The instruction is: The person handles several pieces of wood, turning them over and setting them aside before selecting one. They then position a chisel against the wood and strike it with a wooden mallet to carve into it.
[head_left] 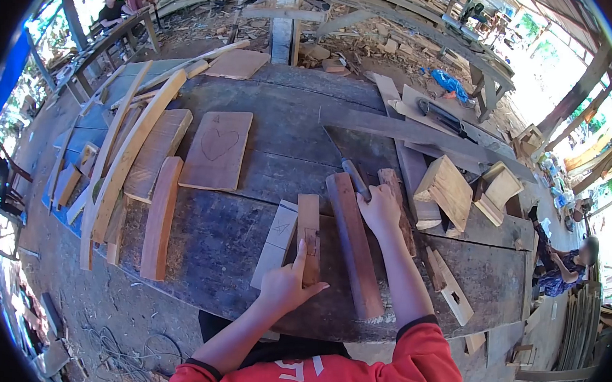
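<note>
On a small reddish wood block (308,216) near the table's front, my left hand (289,283) rests with its index finger stretched along the block and its thumb out to the side. A paler block with a drawn star (276,240) lies just left of it. My right hand (379,209) is closed at the dark handle (356,178) of a tool, whose thin end points up and left. Beneath the handle, a long reddish-brown bar (353,247) lies between my two hands. A shorter rough bar (398,208) lies right beside my right hand.
The dark table (288,147) carries a board with a drawn heart (216,149), long curved strips (138,151) at left, a wide saw blade (423,137), and pale blocks (448,190) at right. A person (567,266) sits beyond the right edge; others are far back left.
</note>
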Action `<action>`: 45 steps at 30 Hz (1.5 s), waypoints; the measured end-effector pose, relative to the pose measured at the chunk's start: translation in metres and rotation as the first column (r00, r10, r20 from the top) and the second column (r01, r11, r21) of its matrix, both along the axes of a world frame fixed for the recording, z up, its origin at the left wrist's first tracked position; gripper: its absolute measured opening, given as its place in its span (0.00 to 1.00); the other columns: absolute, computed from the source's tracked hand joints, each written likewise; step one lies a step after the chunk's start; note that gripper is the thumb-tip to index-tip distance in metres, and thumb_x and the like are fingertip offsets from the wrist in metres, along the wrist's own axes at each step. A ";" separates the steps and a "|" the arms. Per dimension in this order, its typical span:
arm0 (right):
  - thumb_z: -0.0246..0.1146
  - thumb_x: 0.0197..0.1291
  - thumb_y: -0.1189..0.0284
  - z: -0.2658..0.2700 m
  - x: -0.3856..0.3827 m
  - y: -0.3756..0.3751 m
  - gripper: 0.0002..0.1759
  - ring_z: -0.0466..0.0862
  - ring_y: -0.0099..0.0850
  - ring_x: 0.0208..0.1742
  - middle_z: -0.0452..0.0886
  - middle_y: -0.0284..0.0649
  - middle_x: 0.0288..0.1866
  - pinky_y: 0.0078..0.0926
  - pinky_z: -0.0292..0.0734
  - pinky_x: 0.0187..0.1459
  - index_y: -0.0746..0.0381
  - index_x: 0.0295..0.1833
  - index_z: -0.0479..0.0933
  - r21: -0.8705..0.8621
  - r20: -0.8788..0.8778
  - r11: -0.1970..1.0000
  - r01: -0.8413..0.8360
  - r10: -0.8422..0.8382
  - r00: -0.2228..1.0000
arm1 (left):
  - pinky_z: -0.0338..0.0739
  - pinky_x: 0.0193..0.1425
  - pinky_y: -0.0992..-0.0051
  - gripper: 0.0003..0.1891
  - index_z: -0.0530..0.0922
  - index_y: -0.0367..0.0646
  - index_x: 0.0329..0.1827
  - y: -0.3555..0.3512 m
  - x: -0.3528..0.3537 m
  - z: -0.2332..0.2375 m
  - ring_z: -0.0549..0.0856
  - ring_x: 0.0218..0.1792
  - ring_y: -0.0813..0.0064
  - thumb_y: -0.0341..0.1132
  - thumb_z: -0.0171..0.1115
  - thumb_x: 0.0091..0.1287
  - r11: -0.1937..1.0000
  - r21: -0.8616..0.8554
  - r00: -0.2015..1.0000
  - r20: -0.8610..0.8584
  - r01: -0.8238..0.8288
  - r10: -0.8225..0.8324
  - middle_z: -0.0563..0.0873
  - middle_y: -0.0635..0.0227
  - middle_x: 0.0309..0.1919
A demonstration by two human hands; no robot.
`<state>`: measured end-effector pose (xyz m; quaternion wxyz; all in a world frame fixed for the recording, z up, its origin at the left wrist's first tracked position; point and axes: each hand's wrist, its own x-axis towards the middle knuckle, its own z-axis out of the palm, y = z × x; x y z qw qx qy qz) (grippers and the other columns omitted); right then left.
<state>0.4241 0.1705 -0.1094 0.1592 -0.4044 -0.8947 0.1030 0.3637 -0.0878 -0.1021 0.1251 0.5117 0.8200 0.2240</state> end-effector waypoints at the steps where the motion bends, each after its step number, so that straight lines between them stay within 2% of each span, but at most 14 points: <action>1: 0.64 0.53 0.59 -0.003 -0.001 0.001 0.18 0.77 0.44 0.48 0.75 0.43 0.43 0.42 0.76 0.46 0.63 0.39 0.76 0.028 0.009 1.000 -0.012 0.012 1.000 | 0.76 0.23 0.66 0.56 0.55 0.30 0.70 -0.001 0.001 0.000 0.82 0.17 0.59 0.67 0.64 0.48 1.000 0.000 1.000 -0.004 -0.003 0.003 0.80 0.56 0.16; 5: 0.67 0.50 0.61 -0.016 0.004 0.007 0.17 0.77 0.44 0.48 0.75 0.43 0.41 0.42 0.76 0.44 0.63 0.39 0.76 0.173 -0.087 0.983 -0.060 0.075 0.993 | 0.75 0.23 0.66 0.57 0.54 0.30 0.70 -0.004 0.005 -0.003 0.81 0.17 0.58 0.68 0.63 0.48 1.000 -0.011 1.000 -0.017 -0.012 0.012 0.80 0.56 0.15; 12: 0.69 0.50 0.65 0.020 0.035 0.002 0.18 0.79 0.43 0.45 0.77 0.46 0.41 0.37 0.76 0.39 0.64 0.41 0.73 0.196 -0.383 0.977 -0.082 0.154 0.911 | 0.75 0.23 0.65 0.58 0.51 0.29 0.70 -0.012 0.016 -0.005 0.82 0.18 0.57 0.68 0.63 0.48 0.999 -0.002 0.997 -0.064 -0.038 0.037 0.80 0.54 0.16; 14: 0.69 0.52 0.68 0.047 0.045 -0.007 0.17 0.81 0.41 0.38 0.79 0.47 0.36 0.33 0.75 0.37 0.64 0.43 0.72 -0.128 -0.542 0.986 -0.107 0.021 0.840 | 0.75 0.23 0.65 0.58 0.52 0.29 0.70 -0.015 0.018 -0.004 0.82 0.18 0.57 0.67 0.64 0.48 0.999 -0.006 0.998 -0.040 -0.051 0.050 0.80 0.54 0.16; 15: 0.69 0.53 0.69 0.052 0.048 -0.006 0.17 0.83 0.40 0.33 0.80 0.48 0.32 0.31 0.75 0.36 0.65 0.44 0.72 0.004 -0.592 0.991 -0.137 0.113 0.798 | 0.75 0.23 0.65 0.58 0.52 0.29 0.70 -0.016 0.020 -0.005 0.82 0.18 0.56 0.67 0.64 0.48 0.998 -0.015 0.998 -0.016 -0.060 0.060 0.80 0.54 0.16; 18: 0.69 0.52 0.70 0.074 0.063 -0.014 0.18 0.83 0.40 0.35 0.80 0.49 0.33 0.32 0.75 0.37 0.64 0.44 0.72 -0.061 -0.629 0.989 -0.135 0.067 0.775 | 0.75 0.20 0.67 0.56 0.53 0.30 0.70 -0.020 0.023 -0.011 0.82 0.16 0.60 0.66 0.64 0.48 0.996 0.070 0.995 -0.076 -0.060 0.065 0.80 0.59 0.15; 27: 0.71 0.47 0.68 0.001 0.083 -0.019 0.18 0.82 0.46 0.38 0.81 0.49 0.34 0.35 0.76 0.41 0.63 0.42 0.75 -0.035 -0.619 0.999 -0.037 0.008 0.785 | 0.77 0.26 0.65 0.56 0.53 0.29 0.70 -0.022 0.029 -0.011 0.84 0.23 0.57 0.64 0.65 0.50 0.997 0.020 0.995 -0.060 -0.076 0.077 0.83 0.54 0.21; 29: 0.70 0.48 0.67 -0.007 0.088 -0.030 0.19 0.81 0.48 0.40 0.80 0.50 0.35 0.37 0.75 0.42 0.63 0.43 0.75 -0.207 -0.557 0.978 -0.023 -0.099 0.825 | 0.77 0.31 0.63 0.56 0.51 0.30 0.70 -0.020 0.031 -0.004 0.84 0.27 0.53 0.62 0.66 0.50 0.994 -0.031 0.994 -0.022 -0.109 0.108 0.83 0.50 0.25; 30: 0.68 0.51 0.66 -0.006 0.092 -0.039 0.17 0.80 0.48 0.42 0.80 0.50 0.35 0.38 0.75 0.44 0.64 0.43 0.75 -0.116 -0.498 0.993 -0.030 -0.032 0.866 | 0.77 0.31 0.63 0.56 0.51 0.30 0.70 -0.020 0.032 0.000 0.84 0.27 0.53 0.62 0.66 0.50 0.995 -0.028 0.996 -0.027 -0.091 0.090 0.83 0.50 0.25; 34: 0.64 0.55 0.67 -0.026 0.096 -0.060 0.17 0.80 0.49 0.41 0.78 0.51 0.40 0.40 0.75 0.45 0.66 0.45 0.74 -0.090 -0.430 0.994 -0.063 0.019 0.903 | 0.78 0.33 0.63 0.56 0.51 0.29 0.70 -0.018 0.035 0.002 0.85 0.31 0.52 0.64 0.64 0.50 0.991 -0.064 0.993 -0.012 -0.115 0.115 0.84 0.47 0.29; 36: 0.63 0.56 0.67 -0.026 0.101 -0.061 0.17 0.79 0.50 0.42 0.77 0.51 0.42 0.41 0.75 0.45 0.67 0.47 0.74 -0.079 -0.443 0.996 -0.048 0.009 0.896 | 0.78 0.34 0.63 0.56 0.51 0.28 0.70 -0.018 0.036 -0.001 0.85 0.32 0.52 0.64 0.64 0.50 0.992 -0.047 0.993 -0.009 -0.115 0.115 0.84 0.46 0.30; 38: 0.62 0.56 0.66 -0.022 0.107 -0.059 0.18 0.78 0.49 0.45 0.75 0.49 0.46 0.40 0.75 0.47 0.66 0.49 0.73 -0.002 -0.449 0.990 -0.142 0.126 0.885 | 0.78 0.31 0.64 0.56 0.52 0.27 0.70 -0.017 0.035 -0.005 0.85 0.27 0.54 0.64 0.64 0.51 0.994 -0.008 0.991 -0.078 -0.111 0.110 0.84 0.50 0.25; 41: 0.63 0.56 0.66 0.005 0.122 -0.066 0.19 0.78 0.47 0.48 0.75 0.47 0.48 0.39 0.75 0.48 0.64 0.50 0.74 -0.030 -0.401 0.970 -0.242 0.210 0.892 | 0.78 0.32 0.65 0.56 0.52 0.27 0.69 -0.016 0.035 -0.005 0.85 0.29 0.54 0.64 0.63 0.51 0.992 -0.023 0.987 -0.111 -0.121 0.117 0.84 0.50 0.27; 45: 0.64 0.54 0.66 0.022 0.151 -0.072 0.19 0.77 0.44 0.51 0.75 0.45 0.52 0.37 0.75 0.51 0.63 0.50 0.75 0.101 -0.435 0.985 -0.137 0.168 0.885 | 0.78 0.33 0.65 0.55 0.52 0.28 0.69 -0.018 0.035 -0.009 0.85 0.29 0.54 0.64 0.63 0.51 0.993 0.033 0.987 -0.111 -0.113 0.116 0.84 0.50 0.28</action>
